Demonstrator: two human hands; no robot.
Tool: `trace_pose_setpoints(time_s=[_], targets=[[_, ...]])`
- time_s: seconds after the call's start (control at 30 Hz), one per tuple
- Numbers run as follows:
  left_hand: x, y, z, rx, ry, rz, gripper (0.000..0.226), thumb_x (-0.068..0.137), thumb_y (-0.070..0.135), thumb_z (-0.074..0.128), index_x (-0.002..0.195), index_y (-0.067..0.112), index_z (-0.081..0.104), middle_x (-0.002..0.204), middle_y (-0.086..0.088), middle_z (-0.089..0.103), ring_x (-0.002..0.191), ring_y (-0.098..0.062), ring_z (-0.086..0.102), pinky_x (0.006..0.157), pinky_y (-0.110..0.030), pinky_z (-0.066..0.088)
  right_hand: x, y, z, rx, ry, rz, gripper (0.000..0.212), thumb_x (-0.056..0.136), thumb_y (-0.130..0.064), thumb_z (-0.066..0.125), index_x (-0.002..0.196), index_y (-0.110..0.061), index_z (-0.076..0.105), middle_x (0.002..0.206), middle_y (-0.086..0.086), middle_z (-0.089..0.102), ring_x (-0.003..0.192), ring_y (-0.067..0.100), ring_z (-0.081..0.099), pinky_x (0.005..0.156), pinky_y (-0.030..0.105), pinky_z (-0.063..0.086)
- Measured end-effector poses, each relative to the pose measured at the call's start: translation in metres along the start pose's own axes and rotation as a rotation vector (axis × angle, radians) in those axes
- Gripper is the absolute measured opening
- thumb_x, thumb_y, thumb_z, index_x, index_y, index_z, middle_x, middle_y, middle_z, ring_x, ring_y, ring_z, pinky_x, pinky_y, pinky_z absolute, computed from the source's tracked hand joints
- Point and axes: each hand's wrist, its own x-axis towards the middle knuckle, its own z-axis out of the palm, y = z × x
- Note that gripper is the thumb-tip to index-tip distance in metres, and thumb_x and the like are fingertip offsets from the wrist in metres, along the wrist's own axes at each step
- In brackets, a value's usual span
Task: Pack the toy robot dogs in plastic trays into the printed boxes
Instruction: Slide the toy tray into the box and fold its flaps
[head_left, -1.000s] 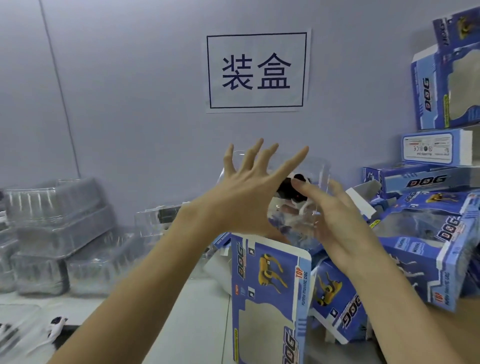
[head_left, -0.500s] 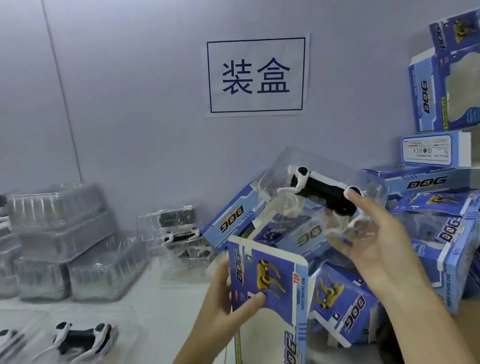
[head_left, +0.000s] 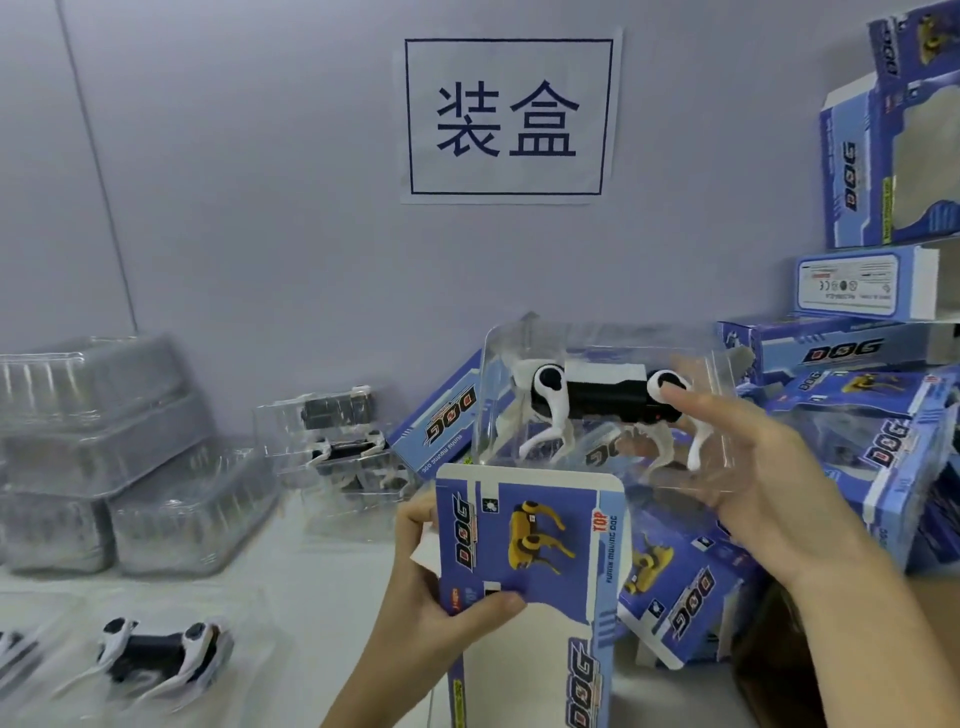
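**Clear tray poised over the open box**

Clear plastic tray (head_left: 597, 410) with a black-and-white toy robot dog (head_left: 597, 402) inside is hanging just above the open top of the blue printed cardboard box (head_left: 530, 561). The right hand (head_left: 769, 499) is gripping the tray's right end, thumb pressing its front, fingers curling behind. The left hand (head_left: 431, 597) is pinching the box's left edge, thumb lying across the printed face, fingers hidden behind. More blue printed boxes (head_left: 857, 426) are piling up along the white counter's (head_left: 311, 582) right edge. Stacked empty clear trays (head_left: 104, 452) are sitting at the far left, and another toy dog (head_left: 161, 654) is lying near the front left corner.
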Motion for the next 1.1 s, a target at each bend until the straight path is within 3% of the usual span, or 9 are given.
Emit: trace_pose_setpoints(time_s=[0.1, 0.27, 0.43, 0.57, 0.67, 0.73, 0.87, 1.0, 1.1], targets=[[-0.002, 0.002, 0.0, -0.001, 0.008, -0.002, 0.07, 0.066, 0.037, 0.1, 0.112, 0.047, 0.049, 0.118, -0.005, 0.076, 0.098, -0.032, 0.078, 0.076, -0.032, 0.064, 0.002, -0.013, 0.003, -0.229, -0.108, -0.037, 0.073, 0.067, -0.039, 0.084, 0.135, -0.052, 0.062, 0.126, -0.02, 0.072, 0.111, 0.013, 0.073, 0.085, 0.044, 0.061], [-0.002, 0.006, 0.004, -0.014, 0.037, 0.047, 0.08, 0.062, 0.042, 0.101, 0.12, 0.06, 0.049, 0.129, 0.004, 0.071, 0.099, -0.033, 0.077, 0.076, -0.034, 0.065, 0.019, -0.05, 0.007, -0.664, -0.337, -0.026, 0.085, 0.053, -0.053, 0.087, 0.128, -0.072, 0.054, 0.113, -0.035, 0.069, 0.112, -0.017, 0.06, 0.084, 0.025, 0.05], [-0.002, 0.003, 0.004, -0.045, 0.044, 0.062, 0.095, 0.067, 0.032, 0.1, 0.137, 0.063, 0.044, 0.146, 0.003, 0.059, 0.109, -0.034, 0.075, 0.081, -0.035, 0.064, 0.039, -0.081, 0.026, -0.969, -0.592, 0.097, 0.068, 0.068, -0.046, 0.082, 0.125, -0.073, 0.055, 0.119, -0.026, 0.071, 0.113, 0.003, 0.069, 0.1, 0.034, 0.051], [-0.003, 0.0, 0.003, -0.021, 0.027, 0.0, 0.08, 0.069, 0.04, 0.098, 0.13, 0.052, 0.048, 0.128, -0.012, 0.072, 0.1, -0.034, 0.077, 0.08, -0.033, 0.064, 0.053, -0.093, 0.045, -1.074, -0.728, 0.2, 0.067, 0.074, -0.038, 0.084, 0.127, -0.069, 0.058, 0.138, -0.012, 0.067, 0.125, 0.012, 0.066, 0.111, 0.04, 0.049], [-0.002, -0.002, 0.002, -0.017, 0.044, 0.002, 0.074, 0.072, 0.036, 0.097, 0.129, 0.04, 0.05, 0.127, -0.018, 0.071, 0.099, -0.037, 0.077, 0.08, -0.035, 0.063, 0.061, -0.098, 0.059, -1.152, -0.795, 0.184, 0.073, 0.077, -0.031, 0.085, 0.138, -0.057, 0.055, 0.135, -0.002, 0.069, 0.124, 0.019, 0.067, 0.113, 0.048, 0.048], [-0.002, -0.004, 0.002, -0.002, 0.05, 0.001, 0.073, 0.073, 0.035, 0.097, 0.129, 0.037, 0.051, 0.127, -0.022, 0.069, 0.096, -0.04, 0.076, 0.08, -0.037, 0.063, 0.063, -0.099, 0.065, -1.205, -0.795, 0.161, 0.086, 0.072, -0.035, 0.089, 0.145, -0.054, 0.048, 0.125, -0.001, 0.073, 0.114, 0.02, 0.07, 0.106, 0.043, 0.053], [-0.001, -0.006, 0.002, -0.003, 0.081, 0.008, 0.067, 0.068, 0.036, 0.1, 0.121, 0.037, 0.058, 0.137, -0.03, 0.057, 0.101, -0.044, 0.074, 0.08, -0.047, 0.063, 0.064, -0.098, 0.067, -1.261, -0.737, 0.111, 0.101, 0.067, -0.048, 0.091, 0.149, -0.062, 0.035, 0.118, -0.01, 0.068, 0.087, -0.007, 0.068, 0.071, 0.013, 0.052], [-0.001, -0.007, 0.0, 0.021, 0.096, -0.002, 0.068, 0.068, 0.038, 0.1, 0.122, 0.038, 0.059, 0.135, -0.032, 0.059, 0.102, -0.043, 0.073, 0.08, -0.041, 0.063, 0.055, -0.097, 0.063, -1.277, -0.683, 0.02, 0.099, 0.066, -0.058, 0.088, 0.148, -0.066, 0.033, 0.118, -0.017, 0.066, 0.097, -0.003, 0.068, 0.096, 0.031, 0.053], [-0.002, -0.006, 0.0, 0.011, 0.095, -0.001, 0.073, 0.069, 0.037, 0.099, 0.129, 0.036, 0.058, 0.129, -0.024, 0.067, 0.099, -0.038, 0.076, 0.081, -0.036, 0.063, 0.046, -0.094, 0.059, -1.255, -0.573, -0.076, 0.1, 0.061, -0.062, 0.088, 0.146, -0.067, 0.036, 0.118, -0.017, 0.065, 0.092, -0.003, 0.068, 0.091, 0.029, 0.054]])
